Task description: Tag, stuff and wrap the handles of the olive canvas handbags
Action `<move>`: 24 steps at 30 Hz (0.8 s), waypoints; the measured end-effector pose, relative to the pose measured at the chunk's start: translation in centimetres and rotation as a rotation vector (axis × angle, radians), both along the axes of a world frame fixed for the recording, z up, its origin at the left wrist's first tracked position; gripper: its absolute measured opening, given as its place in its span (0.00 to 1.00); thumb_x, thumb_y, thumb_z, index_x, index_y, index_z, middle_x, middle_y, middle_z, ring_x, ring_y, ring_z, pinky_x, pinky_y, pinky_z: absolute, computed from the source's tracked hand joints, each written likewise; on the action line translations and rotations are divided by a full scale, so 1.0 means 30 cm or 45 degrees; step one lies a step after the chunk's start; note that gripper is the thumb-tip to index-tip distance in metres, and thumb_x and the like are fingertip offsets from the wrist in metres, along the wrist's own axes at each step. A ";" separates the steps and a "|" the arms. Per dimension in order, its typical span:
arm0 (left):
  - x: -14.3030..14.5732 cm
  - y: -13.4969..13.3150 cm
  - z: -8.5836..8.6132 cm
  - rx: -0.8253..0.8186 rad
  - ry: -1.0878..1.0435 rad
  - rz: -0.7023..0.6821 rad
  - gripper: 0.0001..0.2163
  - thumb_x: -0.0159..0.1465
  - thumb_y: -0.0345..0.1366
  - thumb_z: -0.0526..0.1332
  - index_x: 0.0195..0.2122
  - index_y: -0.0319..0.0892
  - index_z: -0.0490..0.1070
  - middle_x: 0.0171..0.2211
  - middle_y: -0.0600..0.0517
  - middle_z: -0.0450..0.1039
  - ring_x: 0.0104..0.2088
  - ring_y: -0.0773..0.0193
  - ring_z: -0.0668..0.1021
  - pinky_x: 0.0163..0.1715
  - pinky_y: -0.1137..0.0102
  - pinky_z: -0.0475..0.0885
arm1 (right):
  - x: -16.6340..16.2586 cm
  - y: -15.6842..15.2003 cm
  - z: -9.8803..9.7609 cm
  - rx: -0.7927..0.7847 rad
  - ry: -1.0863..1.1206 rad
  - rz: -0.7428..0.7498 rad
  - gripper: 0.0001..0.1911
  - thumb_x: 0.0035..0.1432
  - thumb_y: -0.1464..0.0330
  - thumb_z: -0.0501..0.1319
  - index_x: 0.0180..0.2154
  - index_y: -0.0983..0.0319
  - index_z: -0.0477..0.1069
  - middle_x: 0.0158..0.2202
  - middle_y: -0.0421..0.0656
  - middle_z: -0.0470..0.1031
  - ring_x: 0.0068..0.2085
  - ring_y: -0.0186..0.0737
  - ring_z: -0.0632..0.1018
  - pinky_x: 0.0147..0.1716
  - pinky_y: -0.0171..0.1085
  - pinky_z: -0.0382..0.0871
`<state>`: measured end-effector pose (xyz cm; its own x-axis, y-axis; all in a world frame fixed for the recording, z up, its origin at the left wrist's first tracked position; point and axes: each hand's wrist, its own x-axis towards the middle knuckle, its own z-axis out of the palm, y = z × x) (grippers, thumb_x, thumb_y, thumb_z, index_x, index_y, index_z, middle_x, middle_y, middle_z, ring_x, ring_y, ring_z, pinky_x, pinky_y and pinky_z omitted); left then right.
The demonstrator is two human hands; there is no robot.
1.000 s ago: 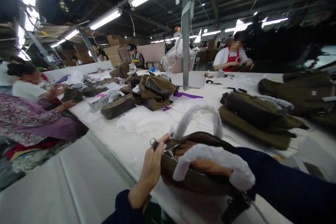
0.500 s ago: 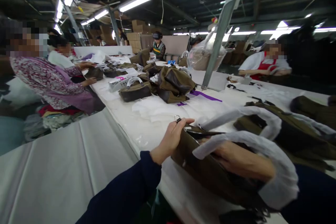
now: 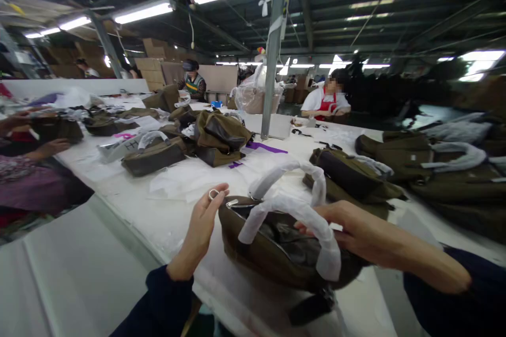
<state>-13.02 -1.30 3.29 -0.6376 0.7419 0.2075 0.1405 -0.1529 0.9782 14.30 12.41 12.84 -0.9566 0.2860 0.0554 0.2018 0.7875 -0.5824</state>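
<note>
An olive-brown handbag (image 3: 253, 260) stands in front of me, its zip open and its dark lining showing. Both its handles (image 3: 276, 205) are wrapped in white padding and arch upward. At the bag's left end, my left hand (image 3: 201, 229) pinches the corner by a small metal ring. Over on the right, my right hand (image 3: 356, 229) grips the rim of the opening, with its fingertips just inside, partly behind a handle. A dark tassel-like strap (image 3: 312, 308) hangs from the near right end.
More olive bags lie to the right (image 3: 351, 174) and in a pile (image 3: 221, 137) further up the white table (image 3: 185, 210). White sheets and a purple strip (image 3: 269, 147) lie beyond my bag. A metal post (image 3: 272, 63) rises from the table. Co-workers sit left and across.
My right hand has come out of the bag's inside to its rim. My view has turned right, and the bag now sits further left. The left hand stays at its corner.
</note>
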 end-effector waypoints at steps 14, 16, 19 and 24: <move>0.189 -0.085 0.059 0.564 0.799 0.414 0.19 0.56 0.30 0.68 0.50 0.39 0.69 0.51 0.41 0.70 0.54 0.47 0.73 0.59 0.46 0.64 | 0.301 -0.347 -0.570 -0.576 0.164 -0.981 0.22 0.56 0.62 0.64 0.52 0.59 0.70 0.46 0.45 0.75 0.36 0.38 0.76 0.31 0.33 0.70; 0.242 -0.093 0.043 0.495 0.961 0.347 0.16 0.57 0.29 0.67 0.47 0.41 0.71 0.50 0.43 0.71 0.52 0.49 0.74 0.58 0.48 0.65 | 0.242 -0.352 -0.622 -0.649 0.250 -1.008 0.21 0.55 0.63 0.64 0.50 0.60 0.71 0.39 0.42 0.76 0.33 0.38 0.74 0.30 0.33 0.68; 0.296 -0.093 0.006 0.312 1.146 0.213 0.13 0.60 0.30 0.65 0.46 0.44 0.72 0.54 0.45 0.68 0.55 0.51 0.71 0.58 0.54 0.66 | 0.201 -0.363 -0.656 -0.750 0.341 -1.003 0.11 0.58 0.63 0.60 0.41 0.63 0.72 0.27 0.38 0.72 0.28 0.36 0.72 0.26 0.32 0.64; 0.308 -0.081 -0.057 0.248 1.334 0.222 0.19 0.62 0.29 0.64 0.55 0.43 0.68 0.60 0.42 0.62 0.59 0.51 0.67 0.60 0.57 0.62 | 0.356 -0.348 -0.543 -0.302 0.106 -0.987 0.08 0.61 0.64 0.58 0.39 0.61 0.70 0.23 0.36 0.69 0.24 0.33 0.70 0.24 0.31 0.62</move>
